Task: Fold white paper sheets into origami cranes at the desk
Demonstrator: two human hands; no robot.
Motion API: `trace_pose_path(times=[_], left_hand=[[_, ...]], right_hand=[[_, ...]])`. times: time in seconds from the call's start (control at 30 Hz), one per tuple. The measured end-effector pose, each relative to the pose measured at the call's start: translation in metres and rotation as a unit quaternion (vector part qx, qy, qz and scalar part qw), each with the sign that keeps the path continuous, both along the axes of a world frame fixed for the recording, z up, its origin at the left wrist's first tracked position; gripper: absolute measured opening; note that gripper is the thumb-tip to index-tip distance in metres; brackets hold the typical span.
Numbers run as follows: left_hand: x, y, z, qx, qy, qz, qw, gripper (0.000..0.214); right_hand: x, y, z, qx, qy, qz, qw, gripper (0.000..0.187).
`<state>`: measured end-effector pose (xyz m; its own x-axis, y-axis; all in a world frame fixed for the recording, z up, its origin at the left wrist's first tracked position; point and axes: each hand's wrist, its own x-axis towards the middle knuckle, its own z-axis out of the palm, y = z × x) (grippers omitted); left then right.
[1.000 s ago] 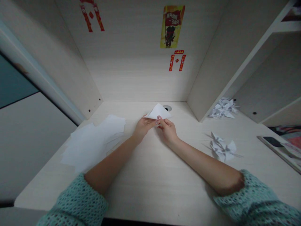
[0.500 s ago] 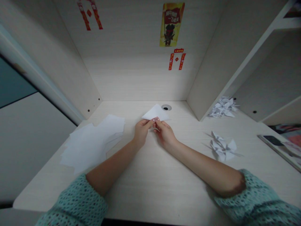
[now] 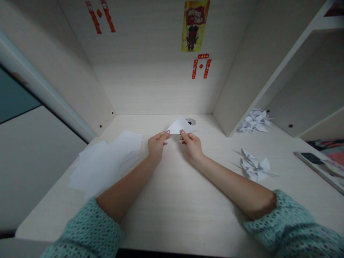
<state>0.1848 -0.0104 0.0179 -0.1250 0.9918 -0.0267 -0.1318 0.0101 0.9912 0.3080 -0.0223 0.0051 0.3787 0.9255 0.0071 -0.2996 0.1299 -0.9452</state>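
A white sheet of paper folded into a triangle is held near the back of the desk, its point facing the back panel. My left hand pinches its left corner between thumb and fingers. On the near edge, right of the middle, my right hand grips the same paper with thumb on top. Fingertips under the paper are partly hidden. Left of my hands lies a spread stack of loose white paper sheets. Several folded white paper pieces rest to the right of my right forearm.
A heap of folded paper sits behind the upright divider on the right. Near the right edge lies a flat, dark-windowed object, with cloth beyond it. A round cable hole is behind the paper. Stickers mark the back panel.
My hands have moved apart along the paper's near edge, from meeting at its middle. The left hand shifted left to the corner. The paper looks slightly narrower on its left side.
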Motion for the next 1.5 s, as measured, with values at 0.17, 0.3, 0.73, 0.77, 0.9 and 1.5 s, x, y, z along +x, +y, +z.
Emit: trace_pose_path(times=[0.17, 0.3, 0.73, 0.77, 0.9, 1.5], left_hand=[[0.000, 0.000, -0.002, -0.029, -0.032, -0.005, 0.999, 0.040], [-0.004, 0.001, 0.005, -0.020, -0.044, -0.009, 0.999, 0.051], [-0.007, 0.001, 0.009, 0.004, 0.113, -0.113, 0.987, 0.029], [-0.006, 0.001, 0.009, -0.001, 0.113, -0.115, 0.987, 0.028], [-0.006, 0.003, 0.007, -0.013, 0.112, -0.106, 0.988, 0.029], [-0.020, 0.016, 0.002, -0.024, 0.112, -0.036, 0.993, 0.036]], right_hand=[[-0.002, 0.001, -0.001, -0.003, -0.002, -0.005, 1.000, 0.038], [0.002, 0.001, -0.001, 0.013, -0.034, -0.008, 0.999, 0.039], [0.003, -0.007, 0.006, 0.029, -0.076, 0.048, 0.996, 0.031], [0.003, -0.006, 0.007, 0.023, -0.072, 0.047, 0.996, 0.031], [0.005, -0.004, 0.008, 0.003, -0.066, 0.047, 0.997, 0.033], [0.043, 0.019, 0.010, -0.047, 0.001, -0.026, 0.999, 0.031]])
